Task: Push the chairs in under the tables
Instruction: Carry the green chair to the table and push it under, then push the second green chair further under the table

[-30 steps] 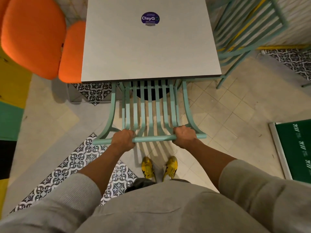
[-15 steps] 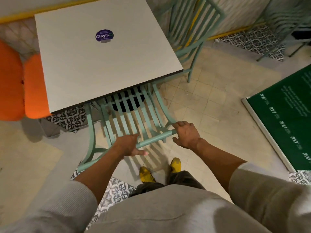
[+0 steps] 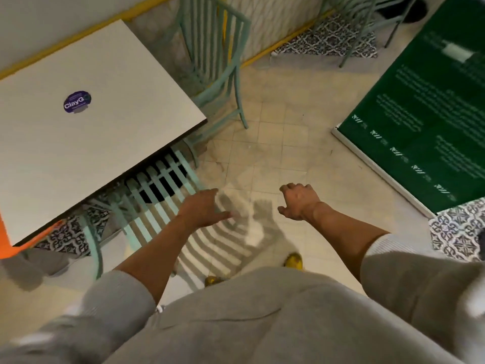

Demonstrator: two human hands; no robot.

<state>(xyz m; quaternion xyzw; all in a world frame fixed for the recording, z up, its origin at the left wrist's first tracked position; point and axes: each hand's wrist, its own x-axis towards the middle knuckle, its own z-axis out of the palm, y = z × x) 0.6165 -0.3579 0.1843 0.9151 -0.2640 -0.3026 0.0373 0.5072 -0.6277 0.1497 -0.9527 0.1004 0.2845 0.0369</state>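
Left hand (image 3: 203, 210) spread, empty above the mint slatted chair (image 3: 157, 193), its seat tucked under the white counter (image 3: 99, 132). Right hand (image 3: 299, 202) loosely curled, empty, over floor tiles (image 3: 275, 143).

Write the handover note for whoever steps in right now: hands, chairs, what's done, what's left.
Left hand: open, empty, over the back of the near mint chair, not gripping it.
Right hand: loosely curled, empty, in the air over the tiled floor.
Near mint chair: seat tucked under the white table; only its slatted back sticks out.
Second mint chair: at the table's far side, angled, mostly out from under it.
Done: near chair pushed in.
Left: the second chair probably needs pushing in; another chair shows at the top edge, its table out of view.
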